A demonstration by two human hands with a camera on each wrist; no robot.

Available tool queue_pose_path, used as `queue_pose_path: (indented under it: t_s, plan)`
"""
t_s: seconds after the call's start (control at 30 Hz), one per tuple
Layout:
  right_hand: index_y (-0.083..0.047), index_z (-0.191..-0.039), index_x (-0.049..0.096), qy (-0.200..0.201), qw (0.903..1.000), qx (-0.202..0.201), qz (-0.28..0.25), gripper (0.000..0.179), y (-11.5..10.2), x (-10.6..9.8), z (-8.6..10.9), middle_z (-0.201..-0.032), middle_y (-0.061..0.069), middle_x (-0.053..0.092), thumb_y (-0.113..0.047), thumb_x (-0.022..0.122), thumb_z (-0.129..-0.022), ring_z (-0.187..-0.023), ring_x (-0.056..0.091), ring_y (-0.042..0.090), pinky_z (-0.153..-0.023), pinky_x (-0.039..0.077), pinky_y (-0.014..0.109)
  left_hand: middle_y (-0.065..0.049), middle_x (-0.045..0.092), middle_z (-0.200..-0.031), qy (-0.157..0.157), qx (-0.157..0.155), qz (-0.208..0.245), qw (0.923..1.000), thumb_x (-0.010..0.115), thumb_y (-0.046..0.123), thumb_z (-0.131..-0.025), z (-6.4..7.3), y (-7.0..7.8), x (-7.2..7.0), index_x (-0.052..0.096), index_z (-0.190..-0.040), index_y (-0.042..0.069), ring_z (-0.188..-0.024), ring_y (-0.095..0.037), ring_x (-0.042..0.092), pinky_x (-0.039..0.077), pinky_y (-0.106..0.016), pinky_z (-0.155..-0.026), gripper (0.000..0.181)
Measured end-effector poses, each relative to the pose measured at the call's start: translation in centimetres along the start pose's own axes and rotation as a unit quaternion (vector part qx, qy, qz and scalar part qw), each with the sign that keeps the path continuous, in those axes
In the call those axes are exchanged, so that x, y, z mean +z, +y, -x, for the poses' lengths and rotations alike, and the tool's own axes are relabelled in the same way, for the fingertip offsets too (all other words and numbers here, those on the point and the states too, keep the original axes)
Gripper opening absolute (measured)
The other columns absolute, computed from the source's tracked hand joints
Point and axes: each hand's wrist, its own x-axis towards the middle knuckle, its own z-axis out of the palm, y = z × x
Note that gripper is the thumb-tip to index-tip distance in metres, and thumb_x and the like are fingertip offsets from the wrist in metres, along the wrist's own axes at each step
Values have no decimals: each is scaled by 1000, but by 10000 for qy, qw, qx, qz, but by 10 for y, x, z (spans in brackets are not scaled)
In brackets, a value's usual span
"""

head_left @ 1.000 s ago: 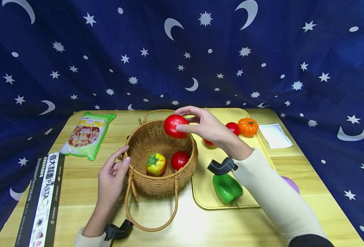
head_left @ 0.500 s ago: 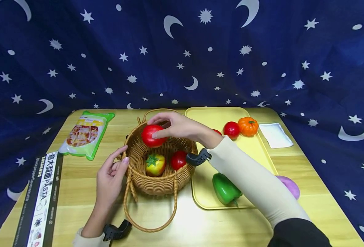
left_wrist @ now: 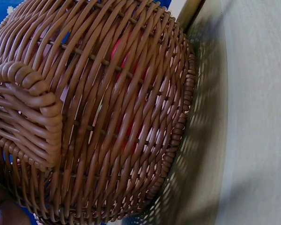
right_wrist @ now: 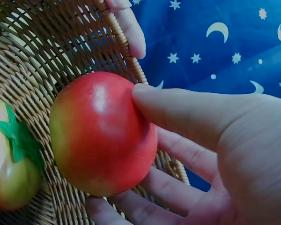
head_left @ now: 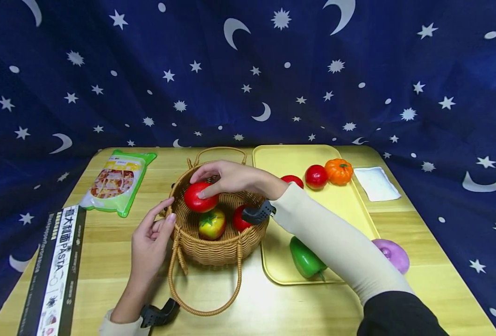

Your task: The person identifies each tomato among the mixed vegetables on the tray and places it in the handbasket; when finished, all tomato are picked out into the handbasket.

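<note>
My right hand point(head_left: 227, 179) is over the wicker basket point(head_left: 214, 252) and grips a smooth red fruit point(head_left: 199, 198), thumb on one side and fingers under it. In the right wrist view the fruit point(right_wrist: 98, 136) shows a yellow-green flank. It is inside the rim, beside a yellow-red tomato point(head_left: 212, 225) with green leaves. Another red round fruit point(head_left: 240, 218) lies in the basket, partly covered by the right wrist strap. My left hand point(head_left: 149, 238) holds the basket's left rim with thumb and forefinger. The left wrist view shows the basket's woven wall point(left_wrist: 122, 103).
A yellow tray point(head_left: 290, 156) on the right bears a green pepper point(head_left: 306, 259), red fruits point(head_left: 316, 177) and a small orange pumpkin point(head_left: 338, 171). Near it lie a white cloth-like square point(head_left: 377, 184) and a purple ring point(head_left: 393, 255). At left are a food bag point(head_left: 117, 182) and a pasta box point(head_left: 52, 275).
My right hand has carried the red fruit left and down, from above the basket's right rim to inside the basket's left side. My left hand has stayed at the rim.
</note>
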Motion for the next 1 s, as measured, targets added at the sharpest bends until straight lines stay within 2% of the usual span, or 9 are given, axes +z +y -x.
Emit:
queue_pose_path:
  t_s: [0.2, 0.4, 0.57, 0.7, 0.8, 1.0]
  plan:
    - [-10, -127, 67, -148, 9998, -38, -105, 40, 7, 6, -9, -134, -1, 64, -17, 81, -90, -131, 52, 12, -109, 40, 29, 0, 28, -55, -20, 1, 87, 10000, 61, 0, -101, 0, 1, 1, 63, -137, 2, -46, -12, 24, 18, -32, -39, 36]
    - [-12, -124, 68, 0, 10000, 92, -21, 36, 12, 5, -11, -133, -1, 64, -15, 80, -90, -131, 52, 13, -105, 43, 27, 1, 28, -55, -30, 0, 88, 10000, 62, 1, -101, -1, 1, 2, 63, -137, 2, -46, -10, 24, 17, -32, -39, 36]
    - [-6, -129, 66, -55, 10000, -42, 15, 38, 13, 4, -12, -135, 5, 63, -12, 77, -93, -132, 53, 20, -105, 44, 28, 1, 28, -55, -39, -7, 114, 9999, 62, 0, -101, -1, 0, 1, 62, -138, 2, -46, -10, 24, 18, -32, -39, 37]
    - [-1, -133, 63, -32, 9996, -198, -192, 42, 12, 4, -11, -138, 14, 61, -10, 75, -94, -131, 56, 30, -103, 47, 29, 1, 28, -54, -43, 6, 170, 9998, 61, -1, -101, 0, 0, 1, 62, -138, 1, -45, -10, 24, 17, -32, -38, 37]
    - [-1, -134, 62, -14, 9989, -311, -338, 43, 8, 3, -9, -137, 14, 61, -11, 75, -94, -129, 57, 32, -101, 48, 29, 0, 28, -54, -48, 29, 218, 9997, 61, -2, -100, 0, 1, 1, 61, -138, 0, -46, -12, 24, 17, -32, -38, 37]
    - [-5, -131, 65, 130, 9969, -662, -407, 40, -6, -4, 11, -130, 7, 66, -15, 76, -94, -122, 62, 24, -101, 48, 29, 1, 29, -54, -43, -4, 249, 9997, 61, -1, -100, 0, 0, 1, 62, -137, 1, -45, -12, 24, 17, -32, -38, 37]
